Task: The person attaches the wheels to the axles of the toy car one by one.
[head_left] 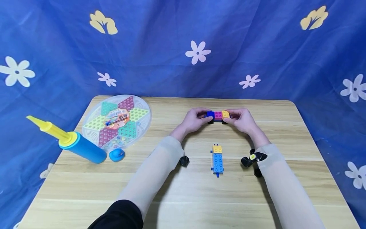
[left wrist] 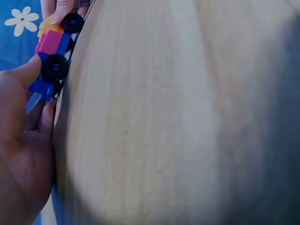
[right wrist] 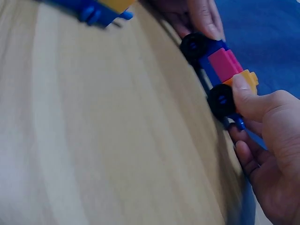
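Observation:
A small toy car (head_left: 218, 115) of building blocks is held level between both hands near the table's back edge. It has black wheels (left wrist: 55, 67) on a blue base, with dark blue, pink and yellow bricks on top. My left hand (head_left: 196, 120) grips the dark blue end, thumb on the near side. At the yellow end, my right hand (head_left: 241, 120) pinches the car, its thumb against the yellow brick (right wrist: 247, 80). Closer to me lies a second block-built chassis (head_left: 217, 160), with light blue and yellow bricks and blue pegs sticking out; no wheels show on it.
At the left lie a round Chinese checkers board (head_left: 134, 135), a blue and yellow hand pump (head_left: 83, 148) and a small blue toy (head_left: 117, 155). Black round pieces show beside the right cuff (head_left: 246, 162) and the left cuff (head_left: 174, 149). A blue flowered curtain (head_left: 171, 73) hangs behind the table.

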Demonstrator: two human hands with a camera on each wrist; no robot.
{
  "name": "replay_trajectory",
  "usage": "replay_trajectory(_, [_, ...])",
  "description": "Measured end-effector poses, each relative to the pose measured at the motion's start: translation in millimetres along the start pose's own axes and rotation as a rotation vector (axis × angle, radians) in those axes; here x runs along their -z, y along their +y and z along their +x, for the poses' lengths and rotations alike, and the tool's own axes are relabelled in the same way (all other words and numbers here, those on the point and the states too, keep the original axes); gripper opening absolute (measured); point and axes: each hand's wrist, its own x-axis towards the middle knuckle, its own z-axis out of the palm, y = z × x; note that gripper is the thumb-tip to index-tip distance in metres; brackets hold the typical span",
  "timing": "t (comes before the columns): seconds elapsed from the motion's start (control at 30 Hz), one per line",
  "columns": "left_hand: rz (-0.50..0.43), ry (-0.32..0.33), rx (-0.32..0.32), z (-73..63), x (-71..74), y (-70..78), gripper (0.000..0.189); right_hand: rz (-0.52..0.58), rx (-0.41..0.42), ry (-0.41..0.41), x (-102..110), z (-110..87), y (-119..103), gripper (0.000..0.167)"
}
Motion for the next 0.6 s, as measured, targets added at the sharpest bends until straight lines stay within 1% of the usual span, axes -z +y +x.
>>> replay_trajectory(0.1, [0.019, -0.01, -0.015, -0.2, 1.1, -0.7, 0.043, -0.007, 0.008, -0.013, 0.3, -0.8, -1.6, 0.044])
replay_trajectory(0.17, [0.035, -0.024, -0.028, -0.3, 0.9, 1.5, 0.046, -0.027, 0.012, -0.021, 3.5, -3.5, -5.2, 0.045])
replay_trajectory(0.33, [0.032, -0.054, -0.026, -3.6, 6.5, 8.1, 0.058, -0.072, 0.004, -0.068, 10.7, -7.8, -15.7, 0.06])
replay_trajectory(0.43, [0.03, -0.053, -0.017, -8.8, 13.2, 11.6, 0.066, -0.079, -0.002, -0.1, 15.7, -10.2, -19.6, 0.068])
replay_trajectory(0.6, [0.043, -0.044, -0.025, -21.5, 24.2, 12.9, 0.072, -0.128, -0.002, -0.147, 26.3, -20.6, -25.8, 0.072])
